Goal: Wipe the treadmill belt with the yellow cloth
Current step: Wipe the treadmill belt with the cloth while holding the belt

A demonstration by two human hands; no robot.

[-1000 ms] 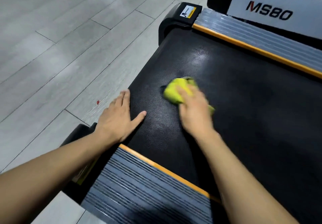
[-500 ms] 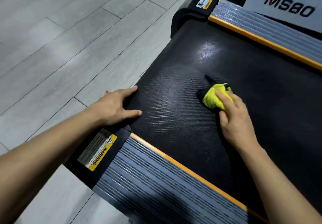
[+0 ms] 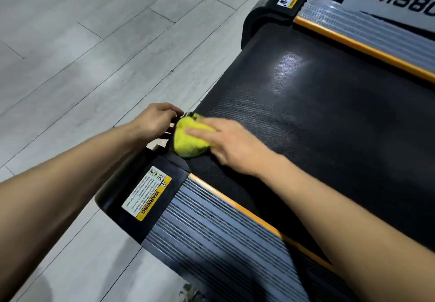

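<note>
The black textured treadmill belt [image 3: 317,118] fills the right half of the head view. A bunched yellow cloth [image 3: 189,140] lies on the belt's rear edge, near its left corner. My right hand [image 3: 231,144] presses on the cloth, fingers spread over its top. My left hand [image 3: 156,120] rests curled on the belt's rear edge just left of the cloth, almost touching it. Its fingertips are hidden by the belt edge.
A grey ribbed side rail with an orange strip [image 3: 226,236] runs along the near side, ending in a black end cap with a warning label [image 3: 146,193]. A matching rail [image 3: 367,31] lies on the far side. Grey plank floor [image 3: 82,54] spreads to the left.
My right hand has swept the cloth left across the belt to the rear edge beside my left hand. The left hand has curled its fingers over the edge.
</note>
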